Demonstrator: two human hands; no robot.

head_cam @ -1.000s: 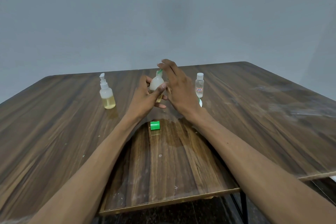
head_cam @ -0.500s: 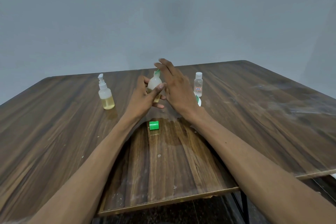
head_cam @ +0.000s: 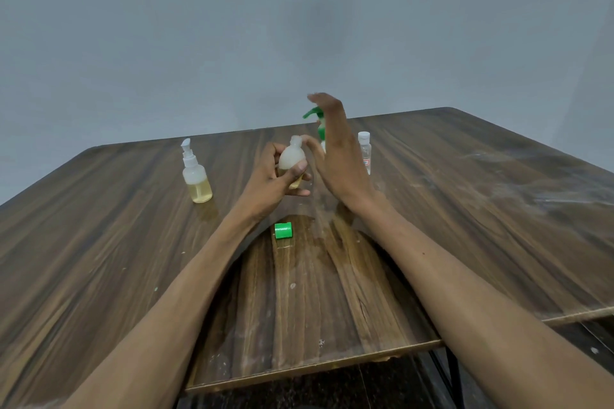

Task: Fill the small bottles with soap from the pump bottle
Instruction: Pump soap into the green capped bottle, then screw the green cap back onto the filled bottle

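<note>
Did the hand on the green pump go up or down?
Yes. The right hand rose: its fingertips now sit above the table's far edge, with the green pump head showing beneath.

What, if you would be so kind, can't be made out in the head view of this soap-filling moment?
- Green pump bottle: its body is hidden behind the right hand; only the pump head shows.
- Small bottle: its lower part is covered by the left hand, so the fill level is unclear.
- Clear capped bottle: its label is too small to read.
- Table: cut off by the frame's edges.
</note>
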